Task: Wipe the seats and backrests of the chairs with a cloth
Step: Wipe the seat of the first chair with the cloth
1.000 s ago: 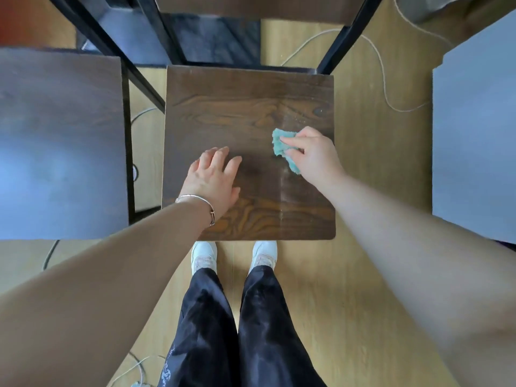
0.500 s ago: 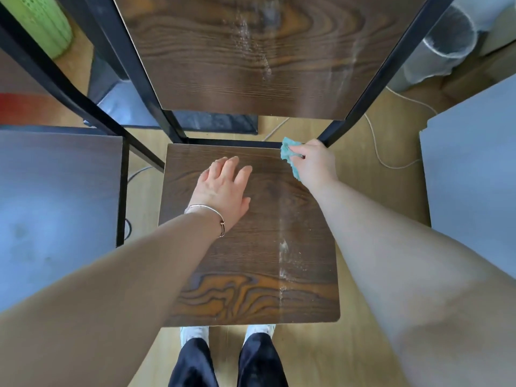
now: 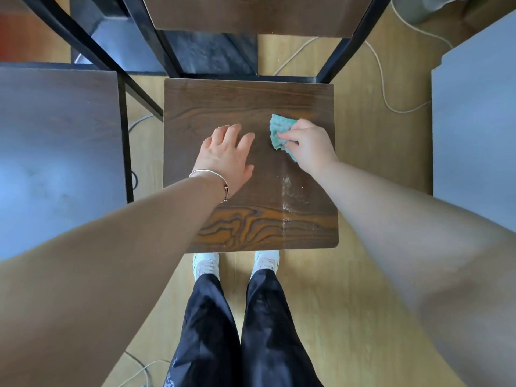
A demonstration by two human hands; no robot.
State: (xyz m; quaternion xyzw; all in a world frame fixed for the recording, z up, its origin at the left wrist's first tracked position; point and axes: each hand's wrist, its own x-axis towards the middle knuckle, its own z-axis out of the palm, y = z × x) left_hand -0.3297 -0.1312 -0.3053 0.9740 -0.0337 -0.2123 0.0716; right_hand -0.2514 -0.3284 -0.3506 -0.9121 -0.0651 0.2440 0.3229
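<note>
Teal cloth (image 3: 277,131) lies bunched on the right middle of the wooden seat (image 3: 223,101), grasped by the right hand (image 3: 310,148) from its near side, while the left hand (image 3: 226,157) rests flat and relaxed just to the left. The seat wipe seems in progress; next the cloth must come nearer, over the white dust (image 3: 287,191), then the backrest (image 3: 251,18).

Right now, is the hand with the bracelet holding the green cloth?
No, the left hand with the bracelet lies flat on the seat, while the right hand grips the cloth.
</note>
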